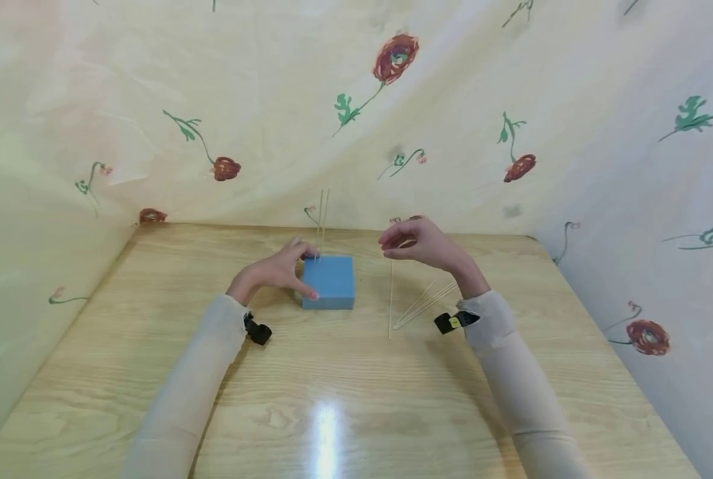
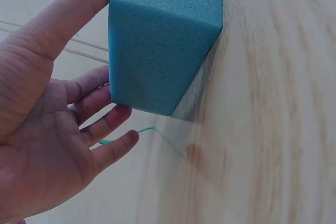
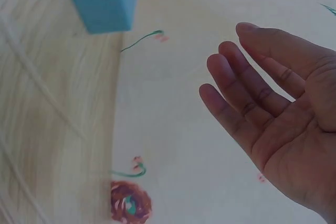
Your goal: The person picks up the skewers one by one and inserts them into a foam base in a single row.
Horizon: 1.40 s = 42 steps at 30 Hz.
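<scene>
A blue foam block [image 1: 330,276] lies on the wooden table, and two thin sticks [image 1: 325,213] stand upright near its back left corner. My left hand [image 1: 279,267] holds the block from the left, thumb at the front side and fingers at the back. In the left wrist view the thumb and fingers of the left hand [image 2: 58,108] lie on different sides of the block [image 2: 157,56]. To the right of the block, my right hand [image 1: 419,241] hovers above the table with loosely bent fingers. Nothing shows between the fingers of the right hand [image 3: 273,108] in the right wrist view.
One loose stick [image 1: 390,299] lies right of the block. Several more sticks [image 1: 425,306] fan out beside it, under the right forearm. A flower-patterned cloth [image 1: 285,100] hangs behind the table [image 1: 356,372] and along its sides. Both wrists wear black camera straps [image 1: 257,330].
</scene>
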### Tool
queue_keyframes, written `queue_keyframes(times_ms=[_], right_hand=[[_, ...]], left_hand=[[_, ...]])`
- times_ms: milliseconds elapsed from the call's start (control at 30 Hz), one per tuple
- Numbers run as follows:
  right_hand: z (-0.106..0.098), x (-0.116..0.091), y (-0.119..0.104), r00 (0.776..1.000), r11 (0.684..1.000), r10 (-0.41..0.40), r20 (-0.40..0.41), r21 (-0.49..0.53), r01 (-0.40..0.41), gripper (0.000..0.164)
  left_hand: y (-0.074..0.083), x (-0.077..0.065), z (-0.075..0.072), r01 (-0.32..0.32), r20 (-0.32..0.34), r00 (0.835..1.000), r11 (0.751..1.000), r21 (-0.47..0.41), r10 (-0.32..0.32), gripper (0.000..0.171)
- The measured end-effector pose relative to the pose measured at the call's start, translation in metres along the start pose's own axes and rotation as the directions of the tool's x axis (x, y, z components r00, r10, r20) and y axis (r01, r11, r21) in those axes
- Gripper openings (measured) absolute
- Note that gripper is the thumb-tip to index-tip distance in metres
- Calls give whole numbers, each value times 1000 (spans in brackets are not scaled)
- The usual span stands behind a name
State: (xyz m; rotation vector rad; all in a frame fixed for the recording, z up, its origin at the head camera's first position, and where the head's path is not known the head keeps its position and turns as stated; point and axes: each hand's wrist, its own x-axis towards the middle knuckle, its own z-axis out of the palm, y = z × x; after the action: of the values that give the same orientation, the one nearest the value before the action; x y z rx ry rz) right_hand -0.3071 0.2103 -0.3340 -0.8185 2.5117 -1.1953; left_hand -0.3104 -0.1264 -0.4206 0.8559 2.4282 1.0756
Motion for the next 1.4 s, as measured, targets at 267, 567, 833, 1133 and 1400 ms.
queue_keyframes(times_ms=[267, 567, 833, 1133, 1400], right_hand=[[8, -7, 22, 996, 998, 3, 85, -58, 2, 20], [21, -13, 44, 984, 987, 31, 174, -162, -2, 24], [28, -18, 54, 985, 977, -13, 171, -208, 49, 26], [36, -15, 59, 972, 942, -86, 217, -301, 151, 28], [46, -19, 62, 968, 876, -90, 236, -444, 190, 30]], left_hand=[[-3, 0, 1, -5, -4, 1000, 1000, 1, 5, 91], [-1, -2, 1, -5, 2, 1000, 1000, 14, 5, 91], [-1, -1, 1, -8, -2, 1000, 1000, 8, 8, 90], [-2, 2, 1, 1, -15, 1000, 1000, -10, -1, 88], [-4, 1, 1, -1, -7, 1000, 1000, -18, 1, 89]])
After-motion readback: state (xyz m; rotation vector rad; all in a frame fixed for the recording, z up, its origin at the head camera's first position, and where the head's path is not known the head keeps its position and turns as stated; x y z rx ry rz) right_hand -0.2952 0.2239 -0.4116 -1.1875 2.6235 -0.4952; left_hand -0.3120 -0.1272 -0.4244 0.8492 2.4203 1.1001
